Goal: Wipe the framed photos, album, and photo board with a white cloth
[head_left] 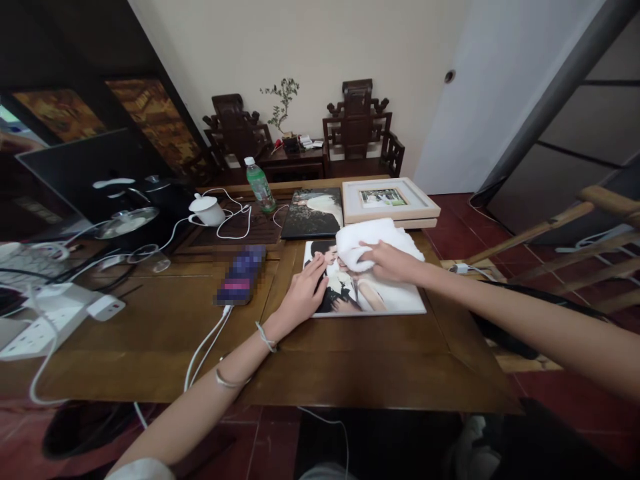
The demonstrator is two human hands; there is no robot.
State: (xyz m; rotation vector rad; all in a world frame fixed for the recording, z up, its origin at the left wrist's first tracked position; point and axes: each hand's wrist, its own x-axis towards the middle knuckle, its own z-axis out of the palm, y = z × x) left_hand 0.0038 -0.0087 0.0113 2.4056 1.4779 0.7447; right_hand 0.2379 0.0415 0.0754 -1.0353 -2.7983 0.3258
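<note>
A photo panel (370, 297) showing a couple lies flat on the wooden table. My left hand (303, 290) rests on its left edge with the fingers stretched out. A folded white towel (367, 233) covers the panel's upper part and reaches past its far right corner. Gripping the towel is my right hand (387, 262), with its fingers curled into the cloth. Just beyond lies a dark photo panel (313, 213) with a figure in a white dress. Beside that, a light wood picture frame (400, 212) with a small framed picture sits on the table's far right.
A green bottle (260, 187), a white lidded cup (207, 211) and a kettle (127, 223) stand at the back left. A phone (241, 277) lies plugged into a white cable. Power strips (43, 327) and cords crowd the left end. A wooden chair (550, 247) is at right.
</note>
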